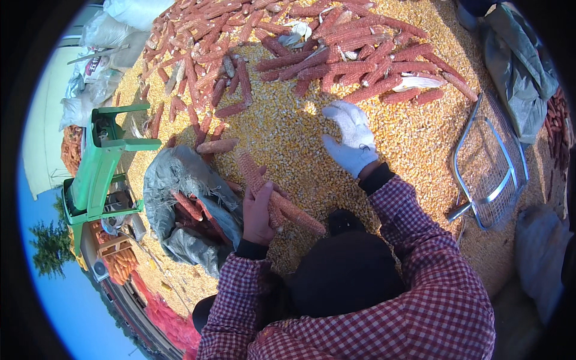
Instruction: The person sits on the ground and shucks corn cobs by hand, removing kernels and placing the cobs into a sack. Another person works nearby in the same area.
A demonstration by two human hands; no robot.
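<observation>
Several bare, reddish corn cobs (298,215) are gripped in my left hand (259,216), which wears no glove. Just left of it, a grey-green woven sack (173,168) lies with its mouth open and red cobs (186,206) inside. My right hand (351,135), in a white knit glove, is held over the loose yellow corn kernels (288,130) with its fingers apart and nothing in them. Beyond both hands lies a heap of red shelled cobs (351,67) with some pale husks (418,82) among them.
A green metal machine (101,166) stands at the left, near filled plastic sacks (103,31). To the right lies a wire-mesh scoop (490,166) with a metal frame; a green sack (517,76) is beyond it. Pink netting (168,315) is at the lower left.
</observation>
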